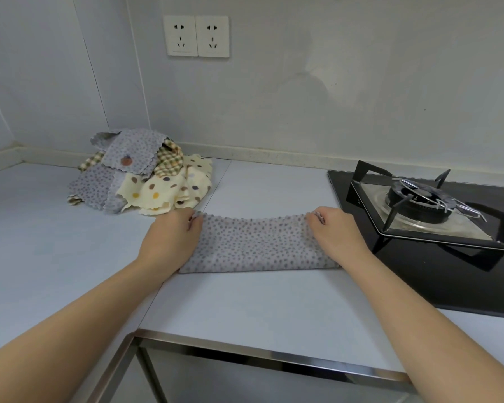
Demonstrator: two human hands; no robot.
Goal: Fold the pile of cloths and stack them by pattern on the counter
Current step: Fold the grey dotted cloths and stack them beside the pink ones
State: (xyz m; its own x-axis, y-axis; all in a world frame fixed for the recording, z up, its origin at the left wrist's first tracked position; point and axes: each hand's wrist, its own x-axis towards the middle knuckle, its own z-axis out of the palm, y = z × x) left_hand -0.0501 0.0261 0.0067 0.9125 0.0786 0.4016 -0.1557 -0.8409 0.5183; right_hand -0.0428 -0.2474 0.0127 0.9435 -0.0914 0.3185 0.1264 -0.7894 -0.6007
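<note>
Metal trim (245,356) lines the near edge of the pale counter (245,303), and two bare forearms reach over it from the lower corners. Further in, a grey dotted cloth (253,245) lies flat on the counter as a long band. It is doubled over, with its rounded fold toward the person and its wavy edges on the far side. The left hand (172,237) rests on the band's left end, fingers curled at the far corner and pinching the edge there. The right hand (336,231) does the same at the right end, its fingertips bent down onto the far corner, gripping the layers. Just beside that end of the cloth, a black gas hob (448,286) sits in the counter, with a burner (419,199) under a dark pan stand. Beyond the left hand and close to it is the pile (140,173) of unfolded cloths. It holds grey dotted, cream large-spotted and green-brown checked ones, heaped loosely near the wall (303,97). High on that wall are two white sockets (198,36) side by side.
</note>
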